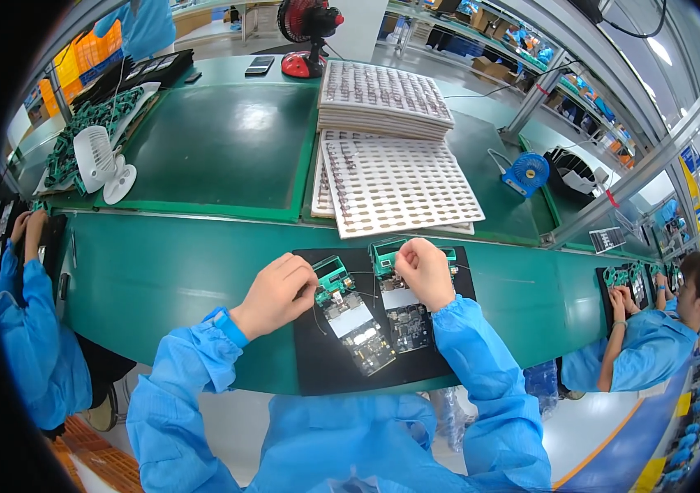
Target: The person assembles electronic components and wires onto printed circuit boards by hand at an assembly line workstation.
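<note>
Two flat, narrow electronic assemblies lie side by side on a black rectangular mat, each a dark circuit board with a pale patch across it and a bright green frame at its far end. The left assembly slants across the middle of the mat, its near end angled to the right; the right assembly lies just beside it, toward the mat's right side.

The left hand is over the mat's far left part, fingers bent and gathered at the left edge of the left green frame; whether they pinch it or only touch it I cannot tell. The right hand is over the mat's far right part, thumb and fingertips drawn together at the right green frame; what, if anything, sits between them is hidden.

Both assemblies look light and thin. The frames are probably stiff plastic and the safer place to take hold, by their outer edges. The boards seem rigid but fragile: small exposed parts could be scraped or pressed loose, so fingers do best along the sides. Thin dark leads beside the frames look soft and easy to snag. The mat's surface may grip the boards a little, so lifting should serve better than dragging.
</note>
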A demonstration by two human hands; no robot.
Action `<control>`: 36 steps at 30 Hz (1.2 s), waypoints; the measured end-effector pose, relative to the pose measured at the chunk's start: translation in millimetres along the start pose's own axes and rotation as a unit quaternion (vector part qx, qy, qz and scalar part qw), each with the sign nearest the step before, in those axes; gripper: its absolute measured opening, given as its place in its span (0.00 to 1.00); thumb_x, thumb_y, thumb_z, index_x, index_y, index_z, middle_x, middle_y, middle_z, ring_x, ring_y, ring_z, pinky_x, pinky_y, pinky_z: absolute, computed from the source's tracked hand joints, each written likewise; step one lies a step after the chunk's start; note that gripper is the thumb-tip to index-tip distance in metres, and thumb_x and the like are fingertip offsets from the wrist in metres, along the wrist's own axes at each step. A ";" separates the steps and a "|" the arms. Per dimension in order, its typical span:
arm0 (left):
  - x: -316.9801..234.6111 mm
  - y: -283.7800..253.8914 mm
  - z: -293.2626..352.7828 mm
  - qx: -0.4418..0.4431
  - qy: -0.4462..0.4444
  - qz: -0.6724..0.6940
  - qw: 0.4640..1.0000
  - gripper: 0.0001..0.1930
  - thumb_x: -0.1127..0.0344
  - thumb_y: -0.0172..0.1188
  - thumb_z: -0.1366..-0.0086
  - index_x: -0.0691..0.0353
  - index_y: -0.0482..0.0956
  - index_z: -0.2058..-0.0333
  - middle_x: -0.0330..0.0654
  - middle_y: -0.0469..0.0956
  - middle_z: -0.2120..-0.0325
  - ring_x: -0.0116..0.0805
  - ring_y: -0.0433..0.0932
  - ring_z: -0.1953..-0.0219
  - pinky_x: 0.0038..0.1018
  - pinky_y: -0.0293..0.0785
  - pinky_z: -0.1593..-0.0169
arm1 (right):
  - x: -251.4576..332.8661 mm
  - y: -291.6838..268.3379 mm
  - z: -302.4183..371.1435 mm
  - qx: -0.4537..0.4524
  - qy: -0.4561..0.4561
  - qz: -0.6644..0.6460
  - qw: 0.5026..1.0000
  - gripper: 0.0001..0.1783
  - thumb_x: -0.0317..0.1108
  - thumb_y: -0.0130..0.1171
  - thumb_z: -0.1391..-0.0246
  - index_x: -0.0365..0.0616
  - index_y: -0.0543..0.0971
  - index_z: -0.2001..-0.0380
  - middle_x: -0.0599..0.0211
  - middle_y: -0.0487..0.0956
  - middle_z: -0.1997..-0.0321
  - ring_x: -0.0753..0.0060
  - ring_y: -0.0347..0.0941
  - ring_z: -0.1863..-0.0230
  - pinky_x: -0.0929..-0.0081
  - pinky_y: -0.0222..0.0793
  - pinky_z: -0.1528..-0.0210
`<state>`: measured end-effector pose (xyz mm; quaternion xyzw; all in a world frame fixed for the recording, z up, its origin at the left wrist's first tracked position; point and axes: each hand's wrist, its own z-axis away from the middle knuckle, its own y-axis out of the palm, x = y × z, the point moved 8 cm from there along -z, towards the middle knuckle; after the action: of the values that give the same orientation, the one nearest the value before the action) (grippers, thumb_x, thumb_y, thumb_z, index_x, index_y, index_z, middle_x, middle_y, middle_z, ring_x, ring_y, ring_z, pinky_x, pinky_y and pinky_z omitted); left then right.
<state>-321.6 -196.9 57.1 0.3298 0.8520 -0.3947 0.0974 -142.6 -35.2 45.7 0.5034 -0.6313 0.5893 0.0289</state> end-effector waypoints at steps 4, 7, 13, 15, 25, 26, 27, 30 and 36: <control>1.6 -5.4 -5.0 -0.027 -0.074 0.025 0.997 0.09 0.79 0.62 0.53 0.62 0.73 0.72 0.41 0.73 0.72 0.41 0.73 0.69 0.33 0.71 0.67 | 17.5 -6.6 9.4 0.010 0.003 -0.060 0.998 0.04 0.26 0.62 0.49 0.38 0.76 0.71 0.63 0.75 0.72 0.68 0.73 0.75 0.72 0.70 0.71; -19.2 -3.1 -19.5 -0.038 -0.027 -0.004 0.999 0.09 0.78 0.63 0.53 0.61 0.74 0.72 0.41 0.73 0.73 0.41 0.73 0.69 0.34 0.71 0.65 | 68.3 -1.5 24.2 0.049 -0.174 -0.099 0.979 0.04 0.24 0.61 0.48 0.39 0.76 0.69 0.63 0.75 0.61 0.72 0.74 0.67 0.77 0.71 0.71; -50.9 19.5 -41.6 0.008 0.025 0.011 1.000 0.09 0.76 0.64 0.53 0.61 0.75 0.71 0.40 0.75 0.71 0.41 0.75 0.67 0.33 0.70 0.64 | 79.8 7.4 46.9 0.087 -0.122 -0.131 0.980 0.06 0.20 0.61 0.52 0.37 0.73 0.71 0.61 0.74 0.72 0.67 0.75 0.73 0.73 0.73 0.70; -51.3 27.7 -47.7 0.014 0.031 0.019 0.999 0.09 0.76 0.64 0.51 0.62 0.76 0.70 0.40 0.75 0.70 0.41 0.75 0.66 0.33 0.70 0.63 | 64.9 0.3 46.5 0.043 -0.100 -0.133 0.985 0.07 0.19 0.61 0.54 0.37 0.73 0.72 0.61 0.75 0.72 0.68 0.76 0.73 0.75 0.74 0.70; -24.3 80.9 -68.2 0.095 0.147 -0.113 0.978 0.08 0.72 0.62 0.48 0.61 0.79 0.67 0.38 0.76 0.70 0.36 0.75 0.64 0.32 0.71 0.56 | 32.3 -14.0 39.2 -0.024 -0.147 0.057 0.987 0.16 0.21 0.58 0.52 0.44 0.79 0.57 0.59 0.72 0.68 0.53 0.75 0.70 0.61 0.72 0.68; -23.0 82.3 -68.0 0.096 0.151 -0.114 0.977 0.08 0.72 0.62 0.48 0.61 0.79 0.67 0.38 0.76 0.70 0.36 0.75 0.64 0.32 0.71 0.56 | 32.3 -14.6 38.4 -0.027 -0.146 0.056 0.987 0.16 0.21 0.58 0.52 0.44 0.79 0.57 0.59 0.72 0.68 0.53 0.75 0.70 0.61 0.72 0.68; -22.9 84.4 -67.0 0.100 0.163 -0.123 0.974 0.08 0.72 0.61 0.49 0.61 0.79 0.67 0.38 0.76 0.70 0.35 0.75 0.64 0.31 0.71 0.56 | 32.7 -12.0 37.6 -0.011 -0.146 0.070 0.987 0.17 0.21 0.58 0.52 0.44 0.79 0.57 0.60 0.72 0.68 0.53 0.74 0.70 0.61 0.72 0.69; -25.5 84.4 -69.7 0.104 0.184 -0.136 0.968 0.08 0.72 0.60 0.49 0.62 0.79 0.68 0.38 0.75 0.70 0.34 0.75 0.65 0.30 0.71 0.56 | 31.4 -8.1 36.2 0.009 -0.151 0.093 0.984 0.18 0.21 0.58 0.53 0.44 0.79 0.56 0.61 0.71 0.70 0.55 0.74 0.69 0.62 0.73 0.69; -28.5 85.1 -76.4 0.129 0.214 -0.154 0.956 0.10 0.71 0.60 0.51 0.64 0.77 0.67 0.39 0.74 0.71 0.36 0.74 0.65 0.30 0.72 0.56 | 31.1 -3.2 31.5 0.042 -0.175 0.148 0.972 0.18 0.23 0.58 0.54 0.43 0.80 0.56 0.63 0.71 0.68 0.59 0.76 0.67 0.64 0.73 0.67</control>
<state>-238.2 -114.4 68.6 0.2813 0.8349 -0.4320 -0.1927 -138.2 -77.6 58.1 0.5003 -0.6691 0.5154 -0.1909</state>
